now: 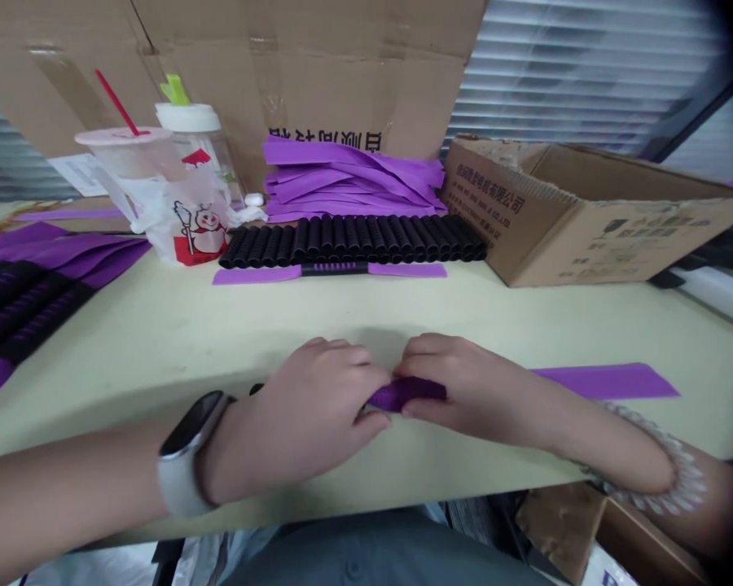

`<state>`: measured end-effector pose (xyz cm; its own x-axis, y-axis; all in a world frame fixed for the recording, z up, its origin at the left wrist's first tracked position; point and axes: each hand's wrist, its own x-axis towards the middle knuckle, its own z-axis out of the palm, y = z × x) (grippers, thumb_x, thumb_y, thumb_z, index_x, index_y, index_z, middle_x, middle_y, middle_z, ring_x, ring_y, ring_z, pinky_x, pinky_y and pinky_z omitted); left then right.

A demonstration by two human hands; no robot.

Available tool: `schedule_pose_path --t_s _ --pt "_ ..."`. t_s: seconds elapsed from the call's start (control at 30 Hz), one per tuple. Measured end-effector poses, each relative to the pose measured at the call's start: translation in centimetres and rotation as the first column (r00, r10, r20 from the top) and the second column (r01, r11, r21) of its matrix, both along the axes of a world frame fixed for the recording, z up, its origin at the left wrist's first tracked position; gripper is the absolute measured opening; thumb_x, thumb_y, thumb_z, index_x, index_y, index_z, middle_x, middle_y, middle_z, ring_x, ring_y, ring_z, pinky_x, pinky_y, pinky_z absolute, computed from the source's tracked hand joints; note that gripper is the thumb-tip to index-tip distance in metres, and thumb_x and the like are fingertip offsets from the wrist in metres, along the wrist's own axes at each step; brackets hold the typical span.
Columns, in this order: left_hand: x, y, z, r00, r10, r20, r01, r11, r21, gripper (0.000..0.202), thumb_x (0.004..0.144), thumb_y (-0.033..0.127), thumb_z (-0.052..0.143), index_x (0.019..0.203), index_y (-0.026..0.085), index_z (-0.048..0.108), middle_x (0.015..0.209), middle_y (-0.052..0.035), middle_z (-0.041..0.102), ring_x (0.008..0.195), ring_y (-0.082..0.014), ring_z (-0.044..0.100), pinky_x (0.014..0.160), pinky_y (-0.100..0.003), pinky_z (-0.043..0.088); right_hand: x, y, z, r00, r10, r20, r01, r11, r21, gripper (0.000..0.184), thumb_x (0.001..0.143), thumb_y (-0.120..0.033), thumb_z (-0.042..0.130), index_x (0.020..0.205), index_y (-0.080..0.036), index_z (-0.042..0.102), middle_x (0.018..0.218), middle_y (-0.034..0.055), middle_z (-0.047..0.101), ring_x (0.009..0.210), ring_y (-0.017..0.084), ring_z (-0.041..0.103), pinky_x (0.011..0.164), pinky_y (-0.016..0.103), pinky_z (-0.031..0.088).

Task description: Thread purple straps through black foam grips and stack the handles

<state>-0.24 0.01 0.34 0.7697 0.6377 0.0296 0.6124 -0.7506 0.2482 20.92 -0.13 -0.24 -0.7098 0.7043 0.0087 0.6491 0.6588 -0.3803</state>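
Both my hands meet at the near edge of the pale table [159,342]. My left hand [305,407], with a white watch on its wrist, is closed round one end of a rolled purple strip [406,393]. My right hand [470,387] pinches the other end of that same strip. The flat tail of the purple strip [604,380] lies on the table to the right, past my right wrist. What sits inside the roll is hidden by my fingers.
A row of black ribbed tubes [354,238] lies mid-table with a purple strip [256,274] in front and a stack of purple strips [348,179] behind. Drink cups in a bag [183,195] stand left. An open cardboard box [586,212] sits right. More tubes and strips [24,285] lie far left.
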Motion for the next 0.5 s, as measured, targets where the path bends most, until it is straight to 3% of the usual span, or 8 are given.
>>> schedule_pose_path --t_s 0.17,0.5 --pt "1.7 0.9 -0.9 0.999 -0.029 0.014 0.029 0.999 -0.046 0.017 0.089 0.03 0.056 0.079 0.02 0.066 0.076 -0.0024 0.063 0.074 -0.0206 0.06 0.069 -0.035 0.046 0.2 -0.3 -0.2 0.998 -0.039 0.052 0.04 0.999 -0.032 0.008 0.084 -0.013 0.067 0.09 -0.013 0.073 0.084 0.0064 0.061 0.077 0.018 0.058 0.072 0.031 0.047" --pt "1.7 0.9 -1.0 0.999 -0.031 -0.025 0.03 0.998 -0.054 0.022 0.091 0.027 0.053 0.079 0.02 0.07 0.074 -0.0022 0.067 0.072 -0.02 0.062 0.069 -0.035 0.045 -0.4 -1.1 -0.7 0.994 -0.039 0.099 0.036 0.999 0.035 0.012 0.087 -0.014 0.062 0.08 -0.012 0.073 0.076 0.0064 0.06 0.074 0.019 0.058 0.067 0.031 0.044"
